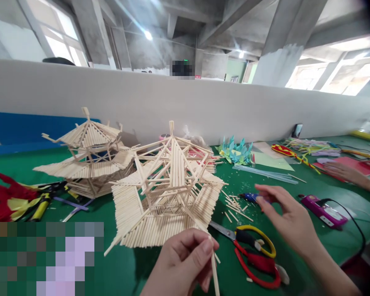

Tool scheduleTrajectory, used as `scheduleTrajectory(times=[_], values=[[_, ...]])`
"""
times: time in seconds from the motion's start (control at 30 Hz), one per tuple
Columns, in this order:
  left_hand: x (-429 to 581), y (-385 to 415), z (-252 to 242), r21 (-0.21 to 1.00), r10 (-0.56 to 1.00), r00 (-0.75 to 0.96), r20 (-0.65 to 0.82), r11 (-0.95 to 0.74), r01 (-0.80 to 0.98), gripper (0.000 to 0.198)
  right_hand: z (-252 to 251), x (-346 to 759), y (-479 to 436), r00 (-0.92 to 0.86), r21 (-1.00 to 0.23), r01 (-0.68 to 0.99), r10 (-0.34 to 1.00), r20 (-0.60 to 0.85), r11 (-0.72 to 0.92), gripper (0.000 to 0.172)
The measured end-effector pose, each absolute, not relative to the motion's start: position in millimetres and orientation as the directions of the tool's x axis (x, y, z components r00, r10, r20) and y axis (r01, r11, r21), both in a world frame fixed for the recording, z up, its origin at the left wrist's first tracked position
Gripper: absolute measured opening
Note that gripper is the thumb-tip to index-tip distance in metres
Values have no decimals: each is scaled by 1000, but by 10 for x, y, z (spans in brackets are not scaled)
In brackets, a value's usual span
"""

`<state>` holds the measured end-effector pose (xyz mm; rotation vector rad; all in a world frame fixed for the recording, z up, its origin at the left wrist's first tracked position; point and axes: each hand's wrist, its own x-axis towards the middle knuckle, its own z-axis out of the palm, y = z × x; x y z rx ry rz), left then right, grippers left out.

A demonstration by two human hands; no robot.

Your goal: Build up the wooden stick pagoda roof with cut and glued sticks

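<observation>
My left hand (188, 259) pinches a thin wooden stick (215, 267) between thumb and fingers, in front of a pagoda model (169, 185) built from many such sticks. The model's lower roof is covered; its upper roof has one filled panel and open framing. To the right, my right hand (286, 216) is held with thumb and fingers apart at a blue glue gun (249, 197) lying on the table. The fingers partly hide the gun, so I cannot tell whether they touch it. Scissors (255, 255) with red and yellow handles lie between my hands.
A second stick pagoda (89, 160) stands at left. Cut stick pieces (234, 203) lie near the glue gun. A purple device (323, 211) with a black cable sits at right. Another person's hand (342, 170) rests farther right. A white partition (203, 102) stands behind the table.
</observation>
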<state>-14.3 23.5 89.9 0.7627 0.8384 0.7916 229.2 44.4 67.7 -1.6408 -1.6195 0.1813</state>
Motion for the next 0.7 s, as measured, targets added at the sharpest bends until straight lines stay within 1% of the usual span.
scheduleTrajectory(times=[0.03,0.07,0.1,0.13,0.17,0.2,0.3,0.37,0.43,0.5,0.57,0.63,0.7], values=[[-130,259,899,815,835,443,-327,487,-315,24,827,2108,377,25,-617,727,887,460,299,23],[-120,281,899,809,835,455,-310,483,-336,24,952,1934,320,-172,-603,654,866,469,456,23],[-116,299,900,806,837,467,-285,472,-356,23,1043,1780,278,-341,-588,547,800,494,596,32],[-119,315,904,806,840,476,-260,461,-373,23,1094,1651,255,-444,-573,482,748,493,663,41],[-128,328,912,806,846,477,-240,447,-388,23,1106,1547,251,-490,-563,459,724,485,687,43],[-144,339,926,806,852,472,-226,436,-401,22,1085,1469,265,-485,-560,455,720,496,692,44],[-215,359,996,810,875,432,-220,411,-418,20,944,1341,369,-319,-580,510,766,558,635,29],[-259,369,1059,818,883,418,-215,396,-418,20,912,1307,434,-267,-566,526,755,599,635,25],[-286,382,1120,824,889,411,-203,382,-419,20,989,1290,468,-331,-484,513,684,650,709,33],[-298,403,1164,830,897,403,-180,358,-428,20,1140,1278,484,-427,-363,497,587,688,788,49],[-309,432,1178,837,906,398,-145,327,-438,19,1294,1263,510,-469,-293,506,544,696,811,58],[-338,460,1156,853,916,387,-105,284,-439,19,1393,1246,570,-432,-298,528,554,712,795,56],[-392,477,1114,888,934,353,-44,199,-415,21,1431,1231,665,-386,-319,536,563,731,782,53]])
